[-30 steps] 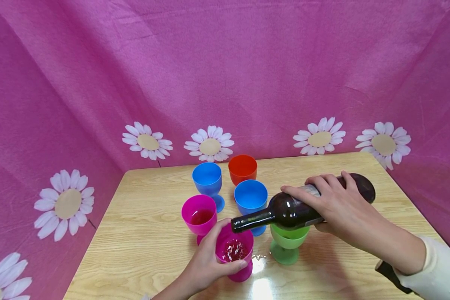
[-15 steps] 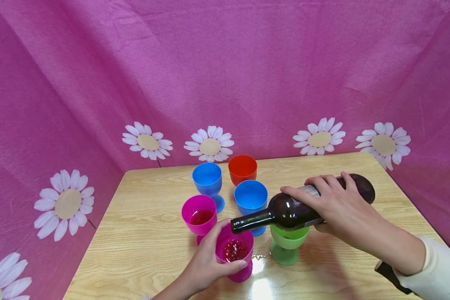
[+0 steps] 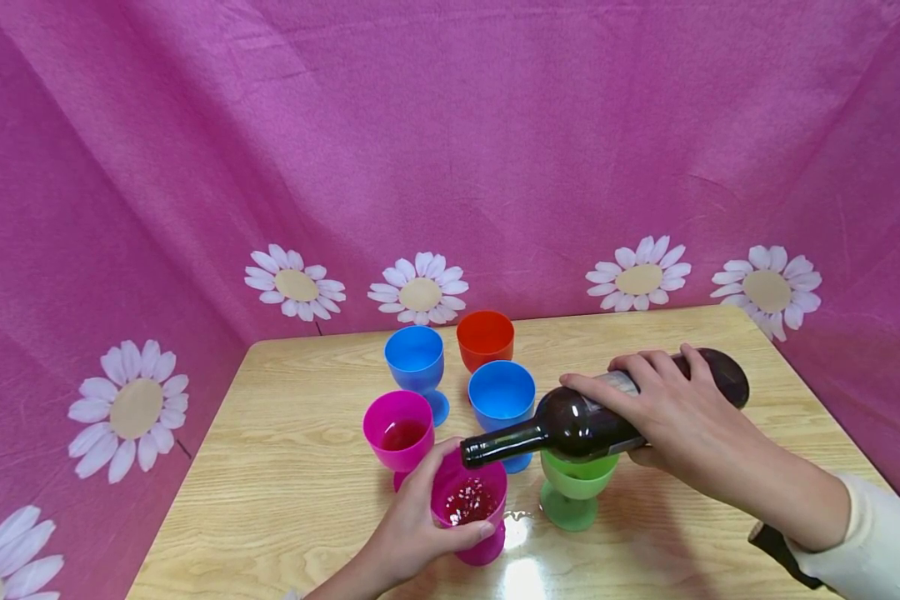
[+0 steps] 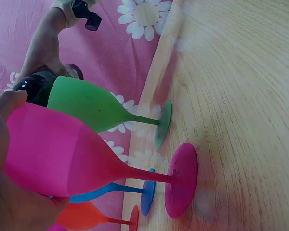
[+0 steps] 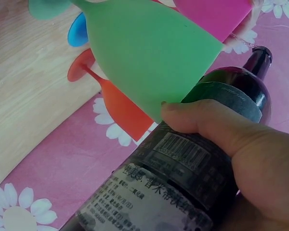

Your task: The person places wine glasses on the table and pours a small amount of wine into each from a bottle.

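Note:
My left hand (image 3: 420,523) grips the bowl of a pink goblet (image 4: 62,154), thumb on the near side; its foot is at the tabletop. Red liquid (image 3: 471,502) with a rippled, glinting surface lies inside it. My right hand (image 3: 678,417) grips a dark wine bottle (image 3: 581,427) around its labelled body. The bottle tilts left, its mouth just over the goblet's far rim. In the right wrist view a thin stream runs from the mouth toward the goblet. Below the bottle stands a green goblet (image 3: 573,483), partly hidden by it.
A second pink goblet (image 3: 399,454) with red liquid stands behind my left hand. Two blue goblets, one left (image 3: 415,358) and one nearer (image 3: 502,396), and a red goblet (image 3: 485,337) stand farther back. Small wet spots (image 3: 521,514) mark the wooden table (image 3: 285,467). Pink flowered cloth (image 3: 450,150) surrounds it.
Both hands, the bottle and the goblets keep their places. Only the ripples and glints on the red liquid in the held goblet differ.

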`<act>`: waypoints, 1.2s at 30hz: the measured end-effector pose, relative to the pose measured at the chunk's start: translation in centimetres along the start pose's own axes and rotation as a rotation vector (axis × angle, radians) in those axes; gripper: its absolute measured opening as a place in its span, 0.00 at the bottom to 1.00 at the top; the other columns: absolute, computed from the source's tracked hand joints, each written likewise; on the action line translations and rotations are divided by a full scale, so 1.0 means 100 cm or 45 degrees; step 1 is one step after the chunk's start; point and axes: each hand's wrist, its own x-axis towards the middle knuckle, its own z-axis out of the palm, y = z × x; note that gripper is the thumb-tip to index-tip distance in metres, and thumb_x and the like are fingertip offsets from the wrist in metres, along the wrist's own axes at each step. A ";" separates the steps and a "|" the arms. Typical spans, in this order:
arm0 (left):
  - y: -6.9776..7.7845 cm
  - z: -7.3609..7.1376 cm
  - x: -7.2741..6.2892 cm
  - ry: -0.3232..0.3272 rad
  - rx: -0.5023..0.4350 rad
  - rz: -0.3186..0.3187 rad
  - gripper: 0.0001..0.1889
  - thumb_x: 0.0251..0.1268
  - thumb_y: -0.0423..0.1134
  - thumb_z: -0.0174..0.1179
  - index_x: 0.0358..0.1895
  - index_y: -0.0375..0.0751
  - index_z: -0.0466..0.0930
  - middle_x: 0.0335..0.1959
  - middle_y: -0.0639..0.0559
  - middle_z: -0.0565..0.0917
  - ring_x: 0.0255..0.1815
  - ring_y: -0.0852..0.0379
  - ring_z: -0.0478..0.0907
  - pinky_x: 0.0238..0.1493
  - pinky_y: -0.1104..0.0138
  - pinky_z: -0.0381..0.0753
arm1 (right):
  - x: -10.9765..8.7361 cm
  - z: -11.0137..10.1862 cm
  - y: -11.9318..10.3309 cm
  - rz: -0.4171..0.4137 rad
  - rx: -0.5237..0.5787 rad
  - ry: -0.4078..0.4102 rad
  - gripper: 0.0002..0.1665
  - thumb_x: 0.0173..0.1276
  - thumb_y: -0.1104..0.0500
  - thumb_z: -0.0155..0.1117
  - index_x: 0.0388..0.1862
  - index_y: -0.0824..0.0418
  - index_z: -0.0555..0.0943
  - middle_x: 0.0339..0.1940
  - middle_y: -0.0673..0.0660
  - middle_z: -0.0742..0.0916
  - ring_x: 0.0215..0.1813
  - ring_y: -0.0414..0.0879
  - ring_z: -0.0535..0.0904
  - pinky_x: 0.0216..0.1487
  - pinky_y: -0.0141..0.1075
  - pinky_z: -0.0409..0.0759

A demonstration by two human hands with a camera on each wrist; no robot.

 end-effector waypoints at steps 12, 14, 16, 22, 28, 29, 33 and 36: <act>0.001 0.000 -0.001 -0.007 -0.009 -0.016 0.42 0.56 0.45 0.78 0.73 0.59 0.65 0.66 0.56 0.77 0.69 0.46 0.72 0.56 0.56 0.86 | 0.000 0.000 0.000 -0.001 -0.006 0.000 0.65 0.34 0.55 0.93 0.74 0.32 0.69 0.53 0.59 0.82 0.55 0.63 0.79 0.57 0.75 0.68; 0.001 0.000 -0.001 -0.005 -0.008 -0.010 0.42 0.56 0.44 0.78 0.73 0.58 0.65 0.66 0.56 0.77 0.70 0.46 0.72 0.56 0.56 0.86 | 0.000 0.000 -0.001 0.002 -0.004 -0.001 0.65 0.34 0.55 0.93 0.74 0.32 0.69 0.53 0.59 0.83 0.55 0.64 0.79 0.57 0.75 0.67; 0.001 0.000 -0.001 -0.003 -0.001 0.000 0.42 0.57 0.44 0.78 0.74 0.58 0.65 0.66 0.56 0.76 0.70 0.46 0.72 0.56 0.56 0.86 | 0.000 0.000 -0.001 0.004 -0.003 -0.004 0.66 0.34 0.55 0.93 0.74 0.32 0.69 0.54 0.59 0.83 0.55 0.64 0.79 0.58 0.75 0.67; 0.001 0.000 -0.001 -0.003 0.001 0.011 0.42 0.57 0.44 0.78 0.74 0.57 0.64 0.66 0.56 0.76 0.69 0.46 0.72 0.55 0.58 0.86 | 0.000 0.000 -0.001 -0.002 -0.005 0.000 0.65 0.35 0.54 0.93 0.74 0.33 0.69 0.54 0.59 0.82 0.55 0.64 0.79 0.57 0.75 0.68; 0.001 -0.001 0.000 -0.004 0.001 0.003 0.42 0.56 0.46 0.78 0.74 0.58 0.64 0.66 0.56 0.77 0.69 0.47 0.72 0.56 0.58 0.85 | 0.000 0.000 -0.001 -0.007 -0.013 0.008 0.65 0.35 0.54 0.93 0.74 0.33 0.69 0.53 0.59 0.82 0.55 0.63 0.79 0.57 0.74 0.68; 0.000 -0.001 0.000 -0.003 0.002 0.003 0.42 0.56 0.46 0.78 0.74 0.59 0.64 0.66 0.56 0.77 0.69 0.47 0.72 0.56 0.58 0.85 | 0.000 0.000 -0.001 -0.006 -0.014 0.007 0.65 0.35 0.54 0.93 0.74 0.33 0.69 0.53 0.59 0.82 0.55 0.63 0.79 0.57 0.74 0.68; 0.001 -0.001 0.000 -0.006 0.001 0.007 0.42 0.57 0.45 0.78 0.74 0.58 0.65 0.66 0.56 0.77 0.69 0.46 0.73 0.55 0.59 0.86 | 0.000 -0.001 -0.001 -0.006 -0.017 0.007 0.65 0.35 0.54 0.93 0.74 0.33 0.69 0.53 0.59 0.82 0.55 0.63 0.79 0.57 0.74 0.68; 0.001 -0.001 -0.001 -0.005 -0.001 0.008 0.42 0.57 0.45 0.78 0.73 0.58 0.65 0.66 0.56 0.77 0.69 0.47 0.73 0.55 0.59 0.86 | -0.001 -0.001 -0.001 -0.011 -0.014 0.012 0.65 0.35 0.54 0.93 0.74 0.33 0.69 0.53 0.59 0.82 0.54 0.63 0.79 0.57 0.74 0.68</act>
